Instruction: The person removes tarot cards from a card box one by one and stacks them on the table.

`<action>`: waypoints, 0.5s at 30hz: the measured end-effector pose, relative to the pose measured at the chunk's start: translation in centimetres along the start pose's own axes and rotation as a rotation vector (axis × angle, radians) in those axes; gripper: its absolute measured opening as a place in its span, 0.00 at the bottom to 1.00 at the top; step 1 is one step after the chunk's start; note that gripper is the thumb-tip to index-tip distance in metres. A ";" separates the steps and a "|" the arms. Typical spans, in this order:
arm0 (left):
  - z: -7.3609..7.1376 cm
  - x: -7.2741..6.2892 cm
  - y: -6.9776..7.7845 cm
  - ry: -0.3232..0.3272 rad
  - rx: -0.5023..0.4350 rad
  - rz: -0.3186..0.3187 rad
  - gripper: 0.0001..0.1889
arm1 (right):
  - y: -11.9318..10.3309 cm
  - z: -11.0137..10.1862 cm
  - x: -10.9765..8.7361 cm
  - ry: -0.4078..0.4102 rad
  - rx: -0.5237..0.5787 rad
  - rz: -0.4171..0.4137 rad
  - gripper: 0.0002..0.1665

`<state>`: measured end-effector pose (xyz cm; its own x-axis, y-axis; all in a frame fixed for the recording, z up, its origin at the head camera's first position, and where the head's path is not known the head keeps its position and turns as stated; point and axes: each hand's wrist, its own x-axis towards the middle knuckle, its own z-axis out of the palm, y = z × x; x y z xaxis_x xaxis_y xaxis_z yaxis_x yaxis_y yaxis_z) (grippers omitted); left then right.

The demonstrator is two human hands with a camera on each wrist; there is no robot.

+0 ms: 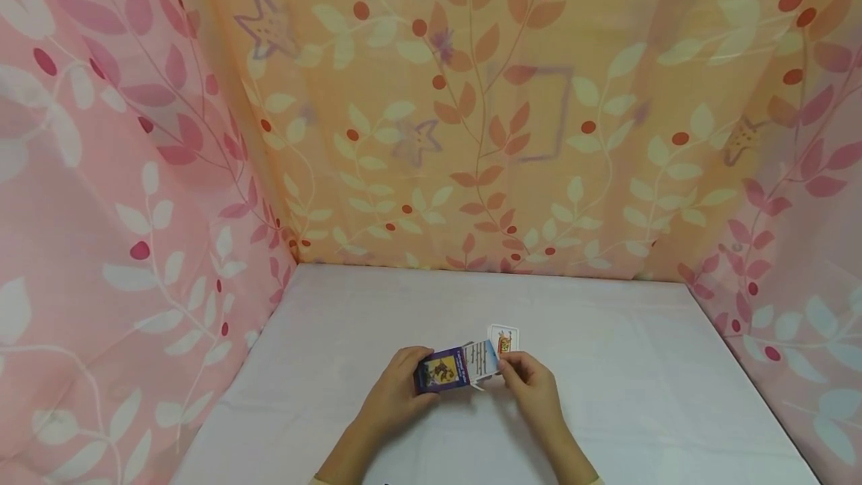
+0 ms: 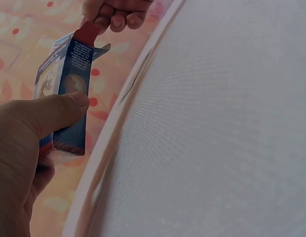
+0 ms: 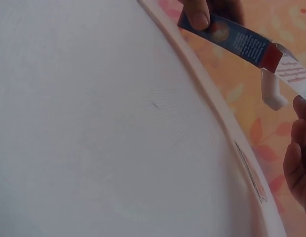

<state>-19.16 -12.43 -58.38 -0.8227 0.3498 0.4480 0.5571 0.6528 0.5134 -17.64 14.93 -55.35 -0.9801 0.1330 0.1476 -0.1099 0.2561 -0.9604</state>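
My left hand grips a small dark blue and purple card box, thumb on its near side and fingers around its far end. The box is tilted, its open end to the right, with a loose flap hanging there. Out of that end sticks a white and light-blue printed card or leaflet. Its outer end is pinched between the thumb and fingers of my right hand. Just behind the right hand, a white-bordered picture card lies on the table, partly hidden. The box's inside is hidden.
The table wears a white cloth. Pink leaf-patterned curtains hang at the left and right sides, and an orange-yellow curtain closes off the back edge.
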 end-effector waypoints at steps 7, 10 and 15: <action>0.1 -0.2 -0.1 0.004 -0.015 -0.013 0.42 | 1.7 -0.5 0.6 0.018 0.016 -0.042 0.06; 0.1 -0.2 0.0 0.006 -0.019 -0.010 0.42 | 1.8 -0.9 0.7 0.039 0.035 -0.072 0.06; 0.0 0.0 0.1 0.006 -0.014 0.002 0.42 | 2.0 -1.4 0.9 0.067 0.045 -0.108 0.06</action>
<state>-19.07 -12.33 -58.34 -0.8212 0.3466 0.4534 0.5600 0.6427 0.5229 -18.51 16.87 -56.82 -0.9491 0.1714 0.2644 -0.2225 0.2295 -0.9475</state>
